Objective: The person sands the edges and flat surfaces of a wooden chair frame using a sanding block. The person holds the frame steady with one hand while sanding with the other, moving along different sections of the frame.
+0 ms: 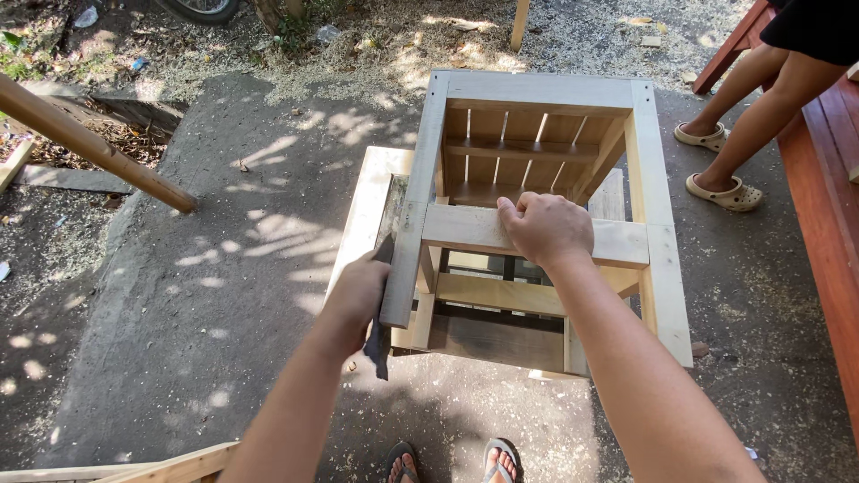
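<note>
Gripping the front crossbar of a pale unpainted wooden slatted frame (537, 170) at the centre of the picture, right hand (546, 228) closed over the top edge of the rail, knuckles up. Left hand (356, 295) curled shut around a dark sheet of sandpaper (379, 335), pressed against the frame's near left post, lower end of the sheet hanging below the fist. Frame standing box-like on a second pale wooden piece (367, 210) that shows at its left edge, both set on grey concrete ground (206, 295) dappled with sunlight and shade. Sawdust (376, 54) scattered thick across the upper part of the frame, beyond the concrete. Round wooden pole (89, 143) slanting down from the upper left edge to the concrete. Bare legs of another person in beige clog sandals (727, 192) at the upper right, standing beside a red-brown wooden bench (828, 179) running down the right edge. Own feet in flip-flops (452, 461) at the bottom centre, just below the frame. Light timber strip (134, 467) lying along the lower left corner. Part of a wheel (201, 9) at the top edge, left of centre.
</note>
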Demonstrator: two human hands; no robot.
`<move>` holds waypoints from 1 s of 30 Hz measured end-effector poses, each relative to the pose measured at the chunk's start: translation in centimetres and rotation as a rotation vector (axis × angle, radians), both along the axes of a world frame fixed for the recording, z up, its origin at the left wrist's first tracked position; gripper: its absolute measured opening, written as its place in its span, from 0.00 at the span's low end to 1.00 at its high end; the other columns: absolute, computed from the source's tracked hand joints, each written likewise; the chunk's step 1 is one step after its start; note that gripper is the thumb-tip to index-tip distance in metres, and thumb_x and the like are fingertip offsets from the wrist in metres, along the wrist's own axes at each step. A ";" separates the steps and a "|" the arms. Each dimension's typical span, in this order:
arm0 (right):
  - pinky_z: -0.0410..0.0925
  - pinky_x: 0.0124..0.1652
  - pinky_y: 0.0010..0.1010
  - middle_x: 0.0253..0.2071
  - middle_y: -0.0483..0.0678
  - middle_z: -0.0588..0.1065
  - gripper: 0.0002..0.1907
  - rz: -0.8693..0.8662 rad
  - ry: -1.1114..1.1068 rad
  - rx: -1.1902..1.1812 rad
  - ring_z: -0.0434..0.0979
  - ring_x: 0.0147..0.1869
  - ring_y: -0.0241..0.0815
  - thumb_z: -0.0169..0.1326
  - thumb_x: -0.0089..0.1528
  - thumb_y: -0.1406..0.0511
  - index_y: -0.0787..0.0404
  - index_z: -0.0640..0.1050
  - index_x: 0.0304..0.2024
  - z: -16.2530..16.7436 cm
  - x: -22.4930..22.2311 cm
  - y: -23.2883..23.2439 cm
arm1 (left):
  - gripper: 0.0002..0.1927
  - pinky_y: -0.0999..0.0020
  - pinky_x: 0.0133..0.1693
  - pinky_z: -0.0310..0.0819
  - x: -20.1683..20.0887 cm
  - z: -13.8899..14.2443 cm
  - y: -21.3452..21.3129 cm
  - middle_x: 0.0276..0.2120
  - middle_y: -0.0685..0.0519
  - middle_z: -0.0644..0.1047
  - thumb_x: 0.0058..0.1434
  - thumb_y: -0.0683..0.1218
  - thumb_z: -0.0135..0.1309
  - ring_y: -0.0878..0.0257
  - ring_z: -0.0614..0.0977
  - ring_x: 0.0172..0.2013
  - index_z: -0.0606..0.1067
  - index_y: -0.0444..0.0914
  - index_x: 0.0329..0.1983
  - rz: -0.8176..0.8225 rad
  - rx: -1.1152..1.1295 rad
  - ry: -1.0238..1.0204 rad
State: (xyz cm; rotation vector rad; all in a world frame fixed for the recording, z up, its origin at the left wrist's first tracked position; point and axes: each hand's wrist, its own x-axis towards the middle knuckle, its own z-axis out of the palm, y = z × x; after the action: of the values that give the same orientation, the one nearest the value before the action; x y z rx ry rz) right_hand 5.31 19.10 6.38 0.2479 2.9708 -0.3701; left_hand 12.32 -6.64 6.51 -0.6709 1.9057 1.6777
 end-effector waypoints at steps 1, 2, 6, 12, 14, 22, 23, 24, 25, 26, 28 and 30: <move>0.71 0.50 0.42 0.38 0.47 0.82 0.29 0.002 0.000 -0.007 0.81 0.48 0.47 0.38 0.67 0.41 0.49 0.84 0.41 0.1 0.0 0.1 | 0.26 0.55 0.35 0.84 0.0 0.8 -1.0 0.39 0.36 0.80 0.73 0.49 0.37 0.50 0.84 0.33 0.67 0.22 0.63 0.100 0.205 0.000; 0.71 0.50 0.42 0.37 0.47 0.82 0.29 0.005 0.005 -0.013 0.81 0.47 0.46 0.38 0.67 0.41 0.49 0.84 0.40 0.2 0.1 0.1 | 0.27 0.57 0.35 0.85 0.3 1.5 -1.8 0.40 0.37 0.80 0.72 0.49 0.37 0.51 0.85 0.35 0.66 0.23 0.64 0.132 0.314 0.007; 0.73 0.49 0.40 0.33 0.45 0.83 0.29 -0.003 -0.055 -0.021 0.83 0.44 0.42 0.36 0.68 0.42 0.49 0.83 0.40 0.7 0.3 0.1 | 0.26 0.63 0.34 0.87 1.3 3.9 -3.5 0.45 0.41 0.81 0.70 0.47 0.35 0.56 0.86 0.37 0.62 0.36 0.69 0.157 0.479 0.115; 0.73 0.47 0.40 0.33 0.45 0.82 0.28 0.005 -0.037 -0.019 0.83 0.43 0.42 0.37 0.68 0.43 0.49 0.84 0.40 0.7 0.4 0.2 | 0.30 0.52 0.50 0.78 2.7 3.8 -2.1 0.49 0.35 0.78 0.64 0.40 0.41 0.46 0.81 0.49 0.62 0.35 0.72 -0.070 0.128 0.063; 0.73 0.47 0.40 0.34 0.46 0.82 0.28 0.011 -0.017 -0.021 0.83 0.44 0.44 0.38 0.68 0.43 0.49 0.84 0.39 0.5 0.3 0.2 | 0.34 0.53 0.58 0.73 2.8 2.9 -0.6 0.56 0.36 0.75 0.63 0.40 0.43 0.46 0.78 0.56 0.57 0.36 0.74 -0.220 -0.088 0.070; 0.73 0.46 0.42 0.35 0.48 0.82 0.28 0.024 0.035 -0.022 0.83 0.44 0.47 0.39 0.67 0.43 0.50 0.84 0.38 -0.1 0.2 0.2 | 0.38 0.43 0.67 0.28 3.5 -2.4 3.1 0.78 0.54 0.31 0.69 0.62 0.19 0.51 0.30 0.75 0.33 0.43 0.79 -0.928 -1.307 0.405; 0.73 0.47 0.42 0.34 0.48 0.82 0.28 0.021 0.017 -0.021 0.83 0.44 0.47 0.39 0.68 0.43 0.50 0.84 0.37 -0.2 0.1 0.2 | 0.38 0.44 0.67 0.27 4.1 -2.9 2.8 0.77 0.54 0.32 0.69 0.62 0.18 0.52 0.30 0.74 0.34 0.42 0.77 -0.848 -1.328 0.614; 0.73 0.47 0.42 0.34 0.48 0.82 0.29 0.016 -0.002 -0.022 0.83 0.44 0.47 0.39 0.68 0.43 0.50 0.85 0.37 -0.3 0.1 0.3 | 0.37 0.46 0.68 0.26 4.7 -3.2 2.5 0.76 0.54 0.34 0.69 0.62 0.17 0.54 0.31 0.74 0.35 0.41 0.76 -0.759 -1.340 0.818; 0.73 0.47 0.41 0.34 0.48 0.82 0.29 0.018 -0.005 -0.017 0.83 0.44 0.47 0.39 0.68 0.43 0.50 0.85 0.37 -0.3 0.0 0.3 | 0.36 0.47 0.68 0.24 4.8 -3.4 2.3 0.75 0.53 0.35 0.68 0.61 0.17 0.55 0.31 0.73 0.36 0.40 0.75 -0.665 -1.345 1.013; 0.73 0.47 0.41 0.34 0.47 0.83 0.28 0.021 -0.002 -0.014 0.83 0.44 0.47 0.39 0.68 0.43 0.50 0.84 0.37 -0.4 0.0 0.3 | 0.36 0.46 0.68 0.24 4.6 -3.4 2.3 0.74 0.52 0.35 0.69 0.62 0.17 0.54 0.32 0.74 0.36 0.40 0.75 -0.630 -1.371 1.031; 0.73 0.47 0.42 0.34 0.47 0.82 0.28 0.026 0.018 -0.009 0.83 0.44 0.47 0.39 0.67 0.43 0.50 0.84 0.37 -0.4 -0.2 0.3 | 0.36 0.44 0.69 0.24 2.9 -3.1 2.6 0.74 0.51 0.36 0.70 0.63 0.17 0.52 0.33 0.75 0.36 0.40 0.75 -0.561 -1.418 1.068; 0.72 0.46 0.43 0.34 0.48 0.82 0.27 0.041 0.054 -0.002 0.82 0.43 0.47 0.39 0.67 0.43 0.49 0.84 0.37 -0.4 -0.4 0.4 | 0.35 0.44 0.69 0.21 -0.5 -2.5 3.5 0.76 0.53 0.32 0.70 0.63 0.16 0.52 0.29 0.74 0.33 0.45 0.77 -0.753 -1.313 0.562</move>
State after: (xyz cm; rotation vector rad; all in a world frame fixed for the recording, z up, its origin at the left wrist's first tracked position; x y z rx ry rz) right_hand 4.91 19.48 5.94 0.1789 3.0236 -0.3803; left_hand 11.82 -3.18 4.03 0.2149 3.0080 -0.0262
